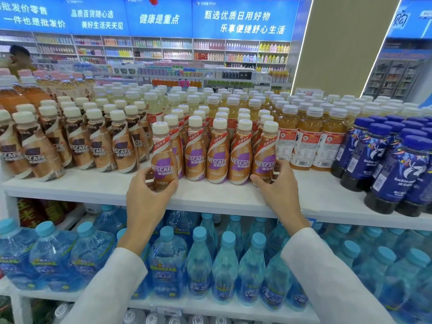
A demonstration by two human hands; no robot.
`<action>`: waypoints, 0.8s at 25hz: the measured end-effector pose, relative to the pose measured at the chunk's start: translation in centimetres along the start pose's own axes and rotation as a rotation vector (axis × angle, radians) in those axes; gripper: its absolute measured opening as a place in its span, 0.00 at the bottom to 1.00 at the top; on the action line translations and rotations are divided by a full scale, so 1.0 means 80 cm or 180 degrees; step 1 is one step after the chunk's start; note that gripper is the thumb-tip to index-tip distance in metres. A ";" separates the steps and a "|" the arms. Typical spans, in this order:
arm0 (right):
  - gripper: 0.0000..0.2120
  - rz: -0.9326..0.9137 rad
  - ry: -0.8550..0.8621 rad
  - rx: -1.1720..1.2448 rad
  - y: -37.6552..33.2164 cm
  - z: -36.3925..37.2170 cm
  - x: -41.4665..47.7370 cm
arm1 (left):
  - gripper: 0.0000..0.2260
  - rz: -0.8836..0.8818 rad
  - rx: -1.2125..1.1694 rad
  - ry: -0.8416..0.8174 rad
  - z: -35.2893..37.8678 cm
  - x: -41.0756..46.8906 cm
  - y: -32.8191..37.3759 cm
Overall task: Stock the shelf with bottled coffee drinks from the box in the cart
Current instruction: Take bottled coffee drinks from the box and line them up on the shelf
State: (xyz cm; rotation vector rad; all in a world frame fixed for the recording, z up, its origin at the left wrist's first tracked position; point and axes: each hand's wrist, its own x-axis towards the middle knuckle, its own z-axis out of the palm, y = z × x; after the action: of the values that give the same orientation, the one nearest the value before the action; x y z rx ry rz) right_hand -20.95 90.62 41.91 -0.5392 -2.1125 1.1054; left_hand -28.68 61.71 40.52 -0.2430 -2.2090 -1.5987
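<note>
Head view: the left hand (149, 187) curls round the left coffee bottle (162, 157) on the shelf (222, 194), a bit ahead of its row. The right hand (278, 185) holds the right coffee bottle (264, 157). It looks like the placing step. Next, probably push the left one gently back in line.

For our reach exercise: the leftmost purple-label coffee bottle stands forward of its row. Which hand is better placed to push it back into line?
Left. The left hand grips that bottle near its base; the right hand holds the end bottle at the row's far side.
</note>
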 end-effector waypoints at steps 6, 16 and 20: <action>0.37 0.0034 -0.0110 -0.0138 -0.007 -0.009 -0.010 | 0.32 -0.0033 0.0141 -0.0053 0.002 -0.018 0.004; 0.17 -0.0459 -0.0517 0.0625 0.005 -0.007 -0.165 | 0.18 -0.0364 0.0383 0.0274 -0.063 -0.158 -0.058; 0.14 -0.0461 -0.1024 0.0803 0.006 0.037 -0.242 | 0.15 -0.0940 0.0412 0.0432 -0.125 -0.237 -0.096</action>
State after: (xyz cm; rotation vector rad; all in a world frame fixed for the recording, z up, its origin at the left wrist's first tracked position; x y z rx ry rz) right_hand -9.88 77.10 33.00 -0.0907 -2.1920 1.4224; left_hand -12.19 51.56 28.63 0.2330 -2.3110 -1.5543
